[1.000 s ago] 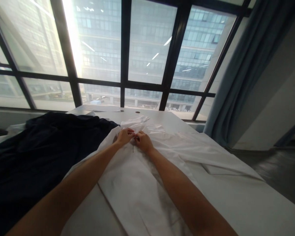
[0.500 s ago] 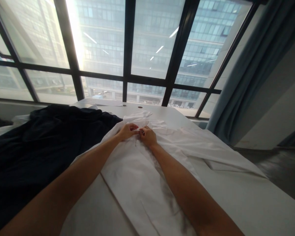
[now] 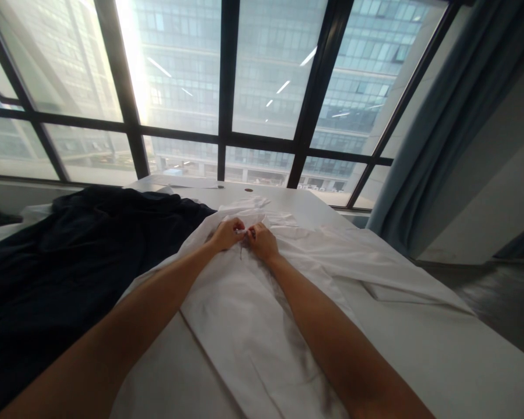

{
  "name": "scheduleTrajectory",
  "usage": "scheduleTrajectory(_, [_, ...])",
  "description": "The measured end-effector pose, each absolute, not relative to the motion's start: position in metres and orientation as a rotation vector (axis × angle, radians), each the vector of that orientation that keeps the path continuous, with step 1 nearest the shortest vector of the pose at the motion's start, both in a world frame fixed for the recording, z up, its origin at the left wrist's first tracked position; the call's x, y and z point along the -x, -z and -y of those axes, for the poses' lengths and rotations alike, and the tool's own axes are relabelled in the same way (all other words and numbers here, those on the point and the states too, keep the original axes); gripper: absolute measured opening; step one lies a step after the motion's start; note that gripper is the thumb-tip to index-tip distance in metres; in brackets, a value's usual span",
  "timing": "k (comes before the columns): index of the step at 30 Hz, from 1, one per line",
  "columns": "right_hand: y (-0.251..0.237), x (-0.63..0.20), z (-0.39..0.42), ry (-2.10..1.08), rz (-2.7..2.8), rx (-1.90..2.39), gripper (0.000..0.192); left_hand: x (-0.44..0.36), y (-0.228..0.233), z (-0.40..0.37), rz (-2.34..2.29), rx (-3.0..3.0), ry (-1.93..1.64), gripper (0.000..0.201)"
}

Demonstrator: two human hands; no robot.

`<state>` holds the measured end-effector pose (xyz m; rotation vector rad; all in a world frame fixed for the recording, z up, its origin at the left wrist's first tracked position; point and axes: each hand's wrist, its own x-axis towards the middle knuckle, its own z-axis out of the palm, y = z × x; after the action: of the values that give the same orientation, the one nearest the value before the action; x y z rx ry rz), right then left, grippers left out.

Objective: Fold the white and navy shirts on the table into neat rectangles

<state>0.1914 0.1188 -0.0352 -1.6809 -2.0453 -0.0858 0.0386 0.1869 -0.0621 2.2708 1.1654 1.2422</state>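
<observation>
A white shirt lies spread over the table, its upper end away from me and one sleeve stretched out to the right. My left hand is closed in a pinch on the shirt's cloth near its upper end. Close beside it, almost touching, my right hand pinches the same edge between thumb and fingers. A small strip of white cloth shows between the fingertips; whether a button is there I cannot tell. Just below the hands, a short dark slit or line runs down the shirt front.
On the left a dark navy garment lies heaped against the shirt. The white table reaches to a large black-framed window, with papers at its far edge. A blue-grey curtain hangs at the right.
My left fingers have shifted slightly and show more of the white cloth between the hands. Both hands stay at the same spot on the shirt.
</observation>
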Motion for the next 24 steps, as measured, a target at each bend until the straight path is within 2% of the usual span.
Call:
scheduleTrajectory(10, [0.036,-0.193,-0.124,0.207,2.226,1.734,0.029,-0.036,0.06,-0.18,-1.147,-2.461,-1.229,0.012])
scheduleTrajectory(24, [0.048,-0.202,-0.138,0.013,2.162,1.603,0.02,-0.039,0.053,-0.176,-1.224,-2.58,-1.133,0.013])
